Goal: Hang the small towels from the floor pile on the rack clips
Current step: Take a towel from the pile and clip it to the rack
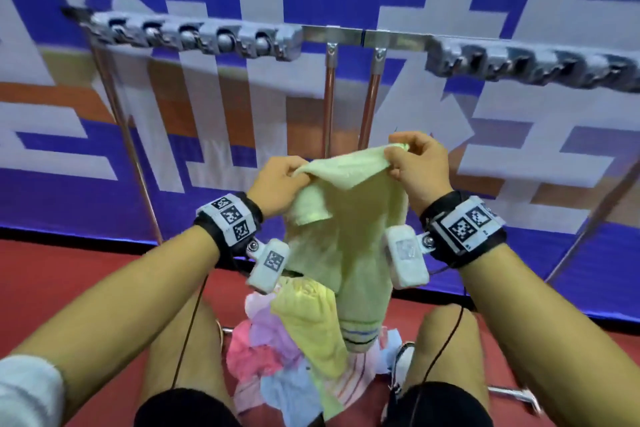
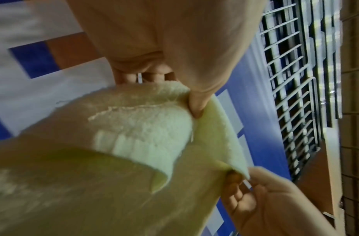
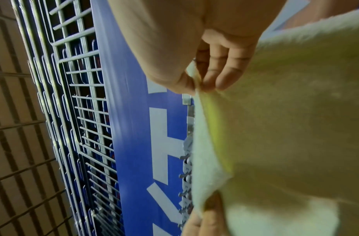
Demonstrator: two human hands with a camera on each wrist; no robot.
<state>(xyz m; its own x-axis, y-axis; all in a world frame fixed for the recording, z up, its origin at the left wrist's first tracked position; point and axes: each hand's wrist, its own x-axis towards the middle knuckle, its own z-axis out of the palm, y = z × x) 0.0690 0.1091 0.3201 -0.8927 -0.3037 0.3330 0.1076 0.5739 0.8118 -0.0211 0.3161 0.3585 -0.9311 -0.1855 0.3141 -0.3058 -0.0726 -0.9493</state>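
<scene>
A pale yellow-green towel hangs between both hands, below the rack. My left hand pinches its top edge on the left; my right hand pinches a corner on the right, slightly higher. In the left wrist view the thumb and fingers clamp the towel, with the right hand gripping the far corner. The right wrist view shows the towel pinched by my right hand. The floor pile of coloured towels lies between my legs. Grey clip rows sit on the rack bar, all without towels.
The rack's copper-coloured posts stand just behind the towel, before a blue, white and orange banner. A chrome rack foot lies on the red floor at lower right. A wire grid fence shows above the banner in the wrist views.
</scene>
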